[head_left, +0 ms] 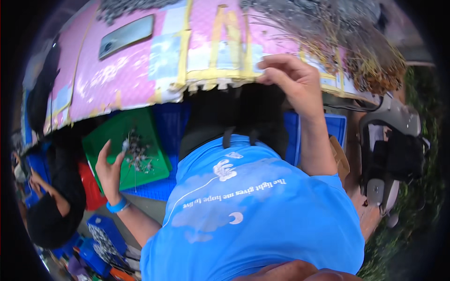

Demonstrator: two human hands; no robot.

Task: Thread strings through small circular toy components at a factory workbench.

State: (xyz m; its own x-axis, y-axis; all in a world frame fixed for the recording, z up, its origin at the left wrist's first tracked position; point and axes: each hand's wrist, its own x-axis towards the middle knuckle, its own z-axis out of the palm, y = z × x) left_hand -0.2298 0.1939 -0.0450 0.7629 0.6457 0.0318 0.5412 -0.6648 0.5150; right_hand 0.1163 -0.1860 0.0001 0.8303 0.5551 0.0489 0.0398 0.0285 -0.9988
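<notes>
Pink bench [122,75]: right hand [290,79] curled on its near edge beside dry stalk bundle [347,42], stalks running upper-left to lower-right, tips w/ cut ends right. Left hand [110,171] open, fingers apart, over green crate [140,136]; small pieces inside too blurred to ID.

It looked like an informal outdoor sorting spot, perhaps a market stall or farm work area, not an indoor room. A worn table covered in pink plastic sheeting patched with yellow tape [126,75] carried a heap of dry, straw-coloured stalks with dark seed heads [347,42]. Under and beside the table stood stacked blue plastic crates [171,124], a green plastic tray holding small dark bits [136,150] and a red plastic crate [91,187]. Green grass [422,187] ran along one side, next to a parked grey scooter [391,140]. Another person in black [56,196] crouched nearby among more crates.
</notes>
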